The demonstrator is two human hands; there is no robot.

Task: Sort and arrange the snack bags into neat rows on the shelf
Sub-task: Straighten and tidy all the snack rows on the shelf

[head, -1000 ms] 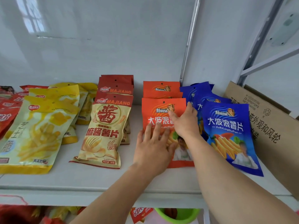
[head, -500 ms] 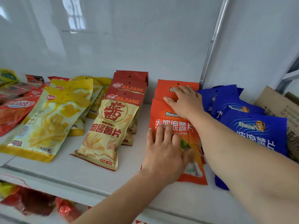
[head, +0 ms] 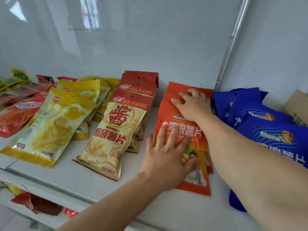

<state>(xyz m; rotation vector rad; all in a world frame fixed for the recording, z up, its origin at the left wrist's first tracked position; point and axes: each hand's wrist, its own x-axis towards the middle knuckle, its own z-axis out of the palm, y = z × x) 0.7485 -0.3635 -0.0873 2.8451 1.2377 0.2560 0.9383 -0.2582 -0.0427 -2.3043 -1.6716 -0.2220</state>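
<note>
Mostly sorted, I'd judge: on the shelf (head: pixel 100 177) the bags already sit by kind in overlapping rows running from the back wall toward the front edge. MAJIANG bags (head: pixel 115 130) form a tidy row mid-shelf, yellow bags (head: pixel 50 129) lie left of them but skewed, fanning toward the front-left, and red bags (head: pixel 18 112) plus some green-yellow ones near the left end look loose and unsquared. Blue bags (head: pixel 260 120) stack at the right end, overlapping unevenly, with the front one partly hidden under my right forearm. I'm on the orange bags (head: pixel 185 130), between MAJIANG and blue, squaring that row. My left hand (head: pixel 168 157) lies flat on the front orange bag, fingers straight and spread, thumb out over the lower picture area, pressing and not curled around anything. My right hand (head: pixel 193 105) rests on the tops of the rear orange bags near the back wall, fingers slightly bent and splayed over the top edges; it looks like pressing or nudging, and I see no pinch, though the thumb is hidden so I can't fully tell. Still left, as I read it: aligning the orange row, straightening the blue and yellow, and tidying the left end. More bags show on a lower shelf, too little to judge.
</note>
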